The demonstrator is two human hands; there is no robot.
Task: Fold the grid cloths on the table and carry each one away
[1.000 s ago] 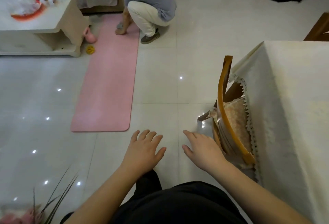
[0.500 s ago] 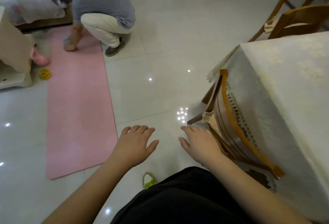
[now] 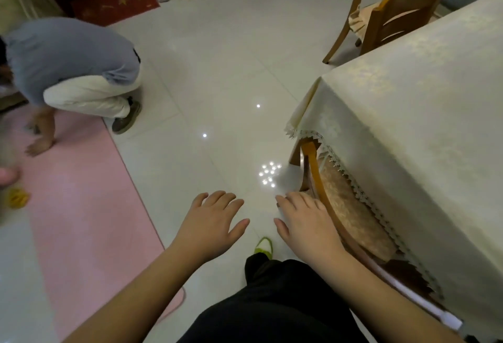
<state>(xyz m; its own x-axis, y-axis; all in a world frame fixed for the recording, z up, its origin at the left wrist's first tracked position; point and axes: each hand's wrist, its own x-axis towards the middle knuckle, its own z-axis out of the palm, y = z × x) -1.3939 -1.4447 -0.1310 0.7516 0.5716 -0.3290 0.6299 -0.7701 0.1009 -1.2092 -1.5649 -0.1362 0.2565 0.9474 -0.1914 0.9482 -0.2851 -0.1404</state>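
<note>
i'm looking at a glossy tiled floor (image 3: 217, 75) throwing back light spots, a matt pink mat (image 3: 81, 220), a cream patterned cloth (image 3: 408, 124) with lace trim draping the surface, and a chair (image 3: 321, 192) showing varnished wood with a woven cushion.

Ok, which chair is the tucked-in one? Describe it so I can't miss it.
Start at the table draped in a cream tablecloth on the right. The tucked-in wooden chair sits under its near lace-trimmed edge, beside the right hand. Unlike the other wooden chair, standing clear at the far side, it has a beige patterned cushion half hidden by the cloth.
</note>
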